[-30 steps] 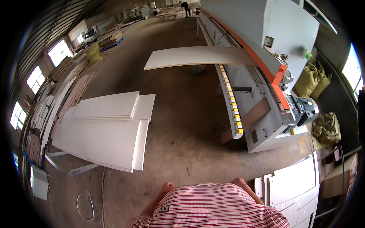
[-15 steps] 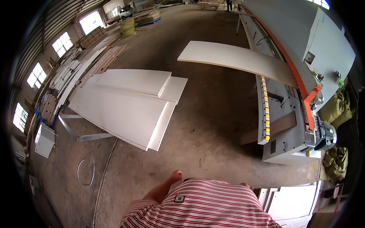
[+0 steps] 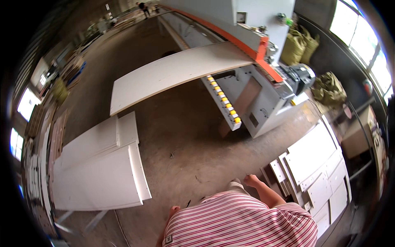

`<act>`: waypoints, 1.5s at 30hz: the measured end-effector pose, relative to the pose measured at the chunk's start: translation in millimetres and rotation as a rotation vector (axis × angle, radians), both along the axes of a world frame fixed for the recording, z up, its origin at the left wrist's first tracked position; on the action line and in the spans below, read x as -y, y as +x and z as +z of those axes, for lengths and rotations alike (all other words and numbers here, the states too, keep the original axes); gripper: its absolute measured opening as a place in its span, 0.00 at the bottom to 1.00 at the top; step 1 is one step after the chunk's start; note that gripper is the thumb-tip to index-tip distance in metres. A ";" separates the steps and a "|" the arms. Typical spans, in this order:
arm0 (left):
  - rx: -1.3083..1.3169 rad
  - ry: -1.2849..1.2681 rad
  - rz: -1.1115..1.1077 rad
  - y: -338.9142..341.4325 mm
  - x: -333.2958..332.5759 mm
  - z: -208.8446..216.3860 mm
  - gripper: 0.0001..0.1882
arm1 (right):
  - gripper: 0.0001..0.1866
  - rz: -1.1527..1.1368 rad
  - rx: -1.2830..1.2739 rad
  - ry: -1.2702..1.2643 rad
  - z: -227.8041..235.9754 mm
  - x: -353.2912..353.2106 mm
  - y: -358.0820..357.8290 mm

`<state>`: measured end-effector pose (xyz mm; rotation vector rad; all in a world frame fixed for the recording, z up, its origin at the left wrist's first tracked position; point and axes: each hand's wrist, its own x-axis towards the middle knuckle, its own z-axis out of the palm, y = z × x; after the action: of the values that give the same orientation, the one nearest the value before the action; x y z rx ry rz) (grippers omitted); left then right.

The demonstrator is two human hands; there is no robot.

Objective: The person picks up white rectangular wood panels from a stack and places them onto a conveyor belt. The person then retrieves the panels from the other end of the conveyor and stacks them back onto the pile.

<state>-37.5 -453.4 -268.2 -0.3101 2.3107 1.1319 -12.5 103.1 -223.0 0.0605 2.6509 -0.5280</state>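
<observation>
My right hand (image 3: 252, 180) hangs in front of my striped shirt with its fingers curled in and nothing visible in them. It is nearest to a stack of white panels (image 3: 312, 158) at the right, but apart from it. My left hand (image 3: 175, 209) hangs low beside my body, its fingers too small and blurred to read. It touches no panel. Ahead, a long white board (image 3: 177, 76) lies with its right end in a grey and orange machine (image 3: 258, 53), and its left end sticks out over the floor.
More white panels (image 3: 96, 177) lie on a metal stand at the left. A rail with yellow rollers (image 3: 224, 100) juts from the machine. A motor (image 3: 302, 78) and green sacks (image 3: 329, 88) are at the right. Far off stands another person (image 3: 144, 9).
My view has turned right, so the machine and board sit farther left and the right-hand panel stack shows more fully. My right hand has come into sight; my left has dropped lower.
</observation>
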 end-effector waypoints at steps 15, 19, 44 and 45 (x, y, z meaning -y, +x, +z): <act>0.282 0.841 0.620 -152.9 -99.7 104.5 0.18 | 0.17 0.004 0.086 0.071 -39.8 -86.6 -35.4; 0.097 1.085 0.673 -227.7 -133.7 140.9 0.20 | 0.20 -0.116 -0.006 -0.015 -5.8 -124.1 -93.8; -0.274 1.387 1.248 -285.7 -197.7 194.8 0.34 | 0.41 -0.742 -0.537 0.445 240.7 -335.2 -265.8; -0.292 1.375 1.246 -276.7 -179.7 190.5 0.35 | 0.40 -0.774 -0.538 0.455 239.5 -332.5 -261.0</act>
<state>-314.2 -273.7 -77.7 -1.0590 0.7775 3.0827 -273.4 435.7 16.5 1.2751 3.1567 -0.1473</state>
